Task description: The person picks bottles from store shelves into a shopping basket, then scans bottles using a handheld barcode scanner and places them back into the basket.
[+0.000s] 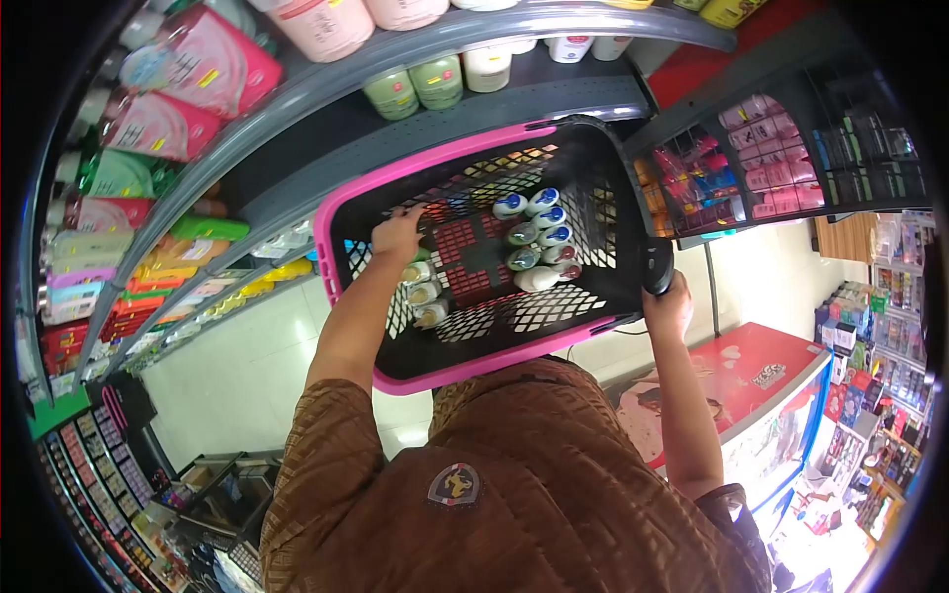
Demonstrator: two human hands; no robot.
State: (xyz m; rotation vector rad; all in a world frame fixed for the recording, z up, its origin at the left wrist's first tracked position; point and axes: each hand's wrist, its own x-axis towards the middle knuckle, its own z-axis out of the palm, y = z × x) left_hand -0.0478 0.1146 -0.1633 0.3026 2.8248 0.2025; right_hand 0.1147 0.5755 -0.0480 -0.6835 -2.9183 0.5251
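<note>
A shopping basket point(474, 374) with a pink rim and black mesh walls is in front of my body, tilted so its inside shows. My right hand point(668, 308) is wrapped round the black handle point(654, 265) at its right end. Inside the left part, my left hand point(397, 235) has its fingers curled by a dark shape I cannot make out. Just below that hand stands a row of pale-topped bottles point(425, 293). Several more bottles point(539, 232), with blue, white, green and dark red caps, are grouped in the right half of the basket.
Store shelves point(297, 94) curve along the top and left, with pink bottles point(163, 124) and green tubs point(435, 81). At the upper right hang pink packs point(771, 158). A red-topped freezer point(751, 371) is at the right. Pale floor tiles point(237, 361) show at left.
</note>
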